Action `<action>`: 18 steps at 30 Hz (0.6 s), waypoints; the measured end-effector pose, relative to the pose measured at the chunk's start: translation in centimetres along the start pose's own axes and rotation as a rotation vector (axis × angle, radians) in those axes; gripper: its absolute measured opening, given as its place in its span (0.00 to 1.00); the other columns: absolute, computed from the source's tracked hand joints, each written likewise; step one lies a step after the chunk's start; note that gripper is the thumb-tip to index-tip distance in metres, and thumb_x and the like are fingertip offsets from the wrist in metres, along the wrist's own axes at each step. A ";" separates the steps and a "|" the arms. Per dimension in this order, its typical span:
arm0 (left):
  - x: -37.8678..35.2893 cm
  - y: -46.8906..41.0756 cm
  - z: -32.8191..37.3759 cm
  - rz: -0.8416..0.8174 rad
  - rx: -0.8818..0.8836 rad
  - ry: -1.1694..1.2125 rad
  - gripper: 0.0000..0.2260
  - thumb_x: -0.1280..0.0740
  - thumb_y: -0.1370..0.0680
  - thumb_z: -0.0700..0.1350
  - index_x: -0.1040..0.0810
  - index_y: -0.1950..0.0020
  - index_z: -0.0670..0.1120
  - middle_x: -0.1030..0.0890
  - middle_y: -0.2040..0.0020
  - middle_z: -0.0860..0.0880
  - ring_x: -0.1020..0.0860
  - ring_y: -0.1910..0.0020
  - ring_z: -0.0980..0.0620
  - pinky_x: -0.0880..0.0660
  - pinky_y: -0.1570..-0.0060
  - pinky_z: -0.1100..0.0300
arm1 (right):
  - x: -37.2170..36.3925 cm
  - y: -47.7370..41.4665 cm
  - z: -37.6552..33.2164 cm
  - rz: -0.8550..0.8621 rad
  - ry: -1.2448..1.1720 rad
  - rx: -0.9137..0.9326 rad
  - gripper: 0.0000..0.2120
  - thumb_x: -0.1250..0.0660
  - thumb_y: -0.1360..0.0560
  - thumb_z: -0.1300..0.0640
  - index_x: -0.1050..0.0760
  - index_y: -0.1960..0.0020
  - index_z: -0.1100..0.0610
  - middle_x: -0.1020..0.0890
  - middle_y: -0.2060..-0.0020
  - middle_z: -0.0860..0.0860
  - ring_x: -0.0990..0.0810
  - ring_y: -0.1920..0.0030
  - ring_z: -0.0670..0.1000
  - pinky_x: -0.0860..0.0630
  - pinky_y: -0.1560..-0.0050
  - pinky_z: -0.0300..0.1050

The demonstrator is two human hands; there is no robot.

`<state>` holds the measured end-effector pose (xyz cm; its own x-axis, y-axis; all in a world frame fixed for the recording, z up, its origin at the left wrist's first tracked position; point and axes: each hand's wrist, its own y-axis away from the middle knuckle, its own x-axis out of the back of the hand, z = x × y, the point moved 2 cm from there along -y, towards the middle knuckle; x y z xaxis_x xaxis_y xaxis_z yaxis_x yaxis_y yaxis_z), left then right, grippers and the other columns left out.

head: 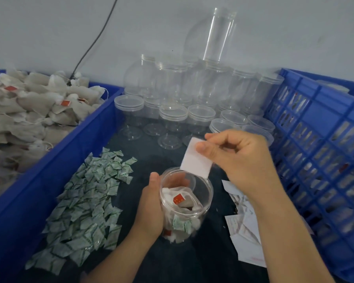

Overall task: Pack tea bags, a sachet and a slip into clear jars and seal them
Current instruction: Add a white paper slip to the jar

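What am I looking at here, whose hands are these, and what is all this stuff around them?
No machine here: a person works with bare hands, and the one picture comes from a camera worn on their head, looking down. The left hand grips an open clear jar that holds tea bags and a green-printed sachet. The right hand pinches a white slip at the jar's mouth. On the dark surface lie a pile of sachets, a heap of slips and, at the back, empty jars. A blue bin on the left holds loose tea bags; a blue crate stands on the right.
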<state>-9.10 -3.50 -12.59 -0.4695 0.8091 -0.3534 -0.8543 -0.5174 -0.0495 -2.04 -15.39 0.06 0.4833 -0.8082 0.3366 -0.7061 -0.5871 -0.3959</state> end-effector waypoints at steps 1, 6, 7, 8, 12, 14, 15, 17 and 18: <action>0.0 0.0 0.0 -0.005 -0.006 -0.001 0.32 0.47 0.36 0.70 0.13 0.58 0.51 0.15 0.57 0.42 0.16 0.55 0.45 0.22 0.53 0.53 | -0.5 -0.1 0.4 -0.092 0.036 -0.022 0.08 0.29 0.41 0.39 0.17 0.65 0.41 0.16 0.56 0.37 0.21 0.48 0.34 0.29 0.45 0.30; 0.1 0.0 -0.1 -0.016 -0.048 -0.040 0.32 0.50 0.31 0.71 0.14 0.56 0.53 0.15 0.56 0.42 0.16 0.53 0.46 0.22 0.54 0.56 | -1.3 -0.1 2.6 -0.426 0.187 -0.166 0.12 0.31 0.43 0.34 0.18 0.67 0.40 0.29 0.33 0.33 0.46 0.25 0.36 0.52 0.27 0.48; 0.0 0.0 -0.1 -0.018 -0.052 -0.029 0.32 0.50 0.30 0.71 0.13 0.56 0.52 0.15 0.56 0.42 0.16 0.53 0.47 0.22 0.55 0.59 | -1.2 -0.1 2.8 -0.452 0.170 -0.184 0.11 0.31 0.43 0.35 0.18 0.68 0.40 0.30 0.32 0.33 0.47 0.25 0.35 0.53 0.27 0.48; 0.0 0.0 0.0 -0.023 -0.049 -0.011 0.32 0.50 0.30 0.70 0.13 0.56 0.51 0.15 0.55 0.42 0.16 0.53 0.47 0.22 0.56 0.61 | -1.1 -0.2 2.9 -0.478 0.162 -0.190 0.10 0.30 0.42 0.35 0.18 0.68 0.40 0.31 0.31 0.33 0.48 0.26 0.34 0.54 0.27 0.47; 0.0 0.1 0.1 -0.019 -0.054 0.013 0.34 0.48 0.29 0.71 0.14 0.54 0.46 0.15 0.52 0.41 0.17 0.49 0.46 0.22 0.51 0.58 | -1.0 -0.1 3.8 -0.618 0.290 -0.174 0.02 0.25 0.35 0.41 0.18 0.64 0.36 0.37 0.28 0.34 0.55 0.26 0.34 0.53 0.29 0.45; 0.1 0.1 0.2 -0.009 -0.057 -0.002 0.34 0.49 0.27 0.71 0.14 0.55 0.47 0.15 0.53 0.41 0.17 0.50 0.46 0.23 0.50 0.57 | -1.1 0.0 4.1 -0.681 0.359 -0.185 0.05 0.23 0.36 0.43 0.18 0.61 0.36 0.38 0.27 0.35 0.54 0.26 0.34 0.53 0.30 0.44; 0.1 0.1 0.1 -0.008 -0.064 -0.008 0.33 0.50 0.25 0.69 0.13 0.56 0.48 0.15 0.54 0.41 0.17 0.51 0.47 0.23 0.52 0.58 | -1.1 0.0 4.0 -0.677 0.357 -0.191 0.08 0.23 0.39 0.41 0.17 0.61 0.37 0.36 0.28 0.35 0.50 0.26 0.35 0.51 0.31 0.43; 0.1 0.1 -0.1 -0.003 -0.069 -0.021 0.33 0.52 0.23 0.67 0.13 0.57 0.49 0.14 0.55 0.43 0.16 0.53 0.49 0.22 0.54 0.63 | -0.7 -0.2 3.7 -0.595 0.268 -0.197 0.12 0.23 0.43 0.37 0.18 0.63 0.40 0.29 0.32 0.34 0.38 0.30 0.33 0.44 0.33 0.42; 0.1 0.0 -0.2 0.001 -0.071 -0.026 0.32 0.52 0.24 0.67 0.13 0.57 0.51 0.14 0.56 0.44 0.16 0.53 0.51 0.22 0.56 0.65 | -0.4 -0.5 3.7 -0.504 0.191 -0.197 0.14 0.24 0.43 0.35 0.18 0.65 0.43 0.25 0.37 0.34 0.31 0.34 0.33 0.39 0.34 0.41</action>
<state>-9.15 -3.49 -12.77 -0.4772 0.8150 -0.3287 -0.8362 -0.5361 -0.1154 0.07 -14.95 -2.99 0.6961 -0.3974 0.5979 -0.5048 -0.8631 0.0142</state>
